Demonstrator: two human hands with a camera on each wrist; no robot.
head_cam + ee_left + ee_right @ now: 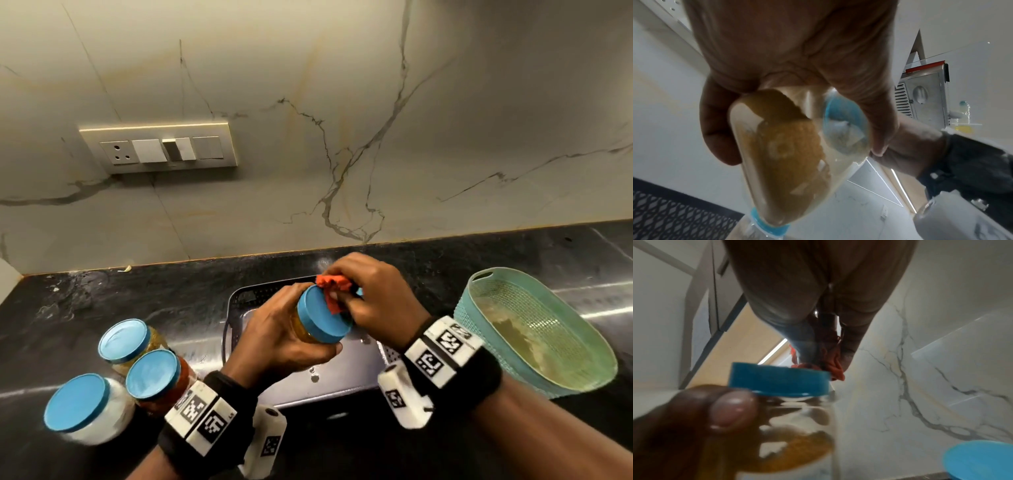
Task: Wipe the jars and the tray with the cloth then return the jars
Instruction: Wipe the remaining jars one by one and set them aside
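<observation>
My left hand [284,329] grips a clear jar [320,320] with a blue lid and yellow-brown contents, tilted above the dark tray [239,299]. In the left wrist view my fingers curl round the jar [789,154]. My right hand [370,301] pinches a bunched orange cloth [334,291] against the far edge of the lid. The right wrist view has the cloth [835,371] touching the blue lid [780,379], with my left thumb [731,410] on the jar below it.
Three blue-lidded jars [125,339] [154,373] [77,401] stand on the black counter left of the tray. A teal basket [534,329] sits at the right. Another blue lid [980,460] shows low in the right wrist view. A marble wall with a switch plate [159,149] is behind.
</observation>
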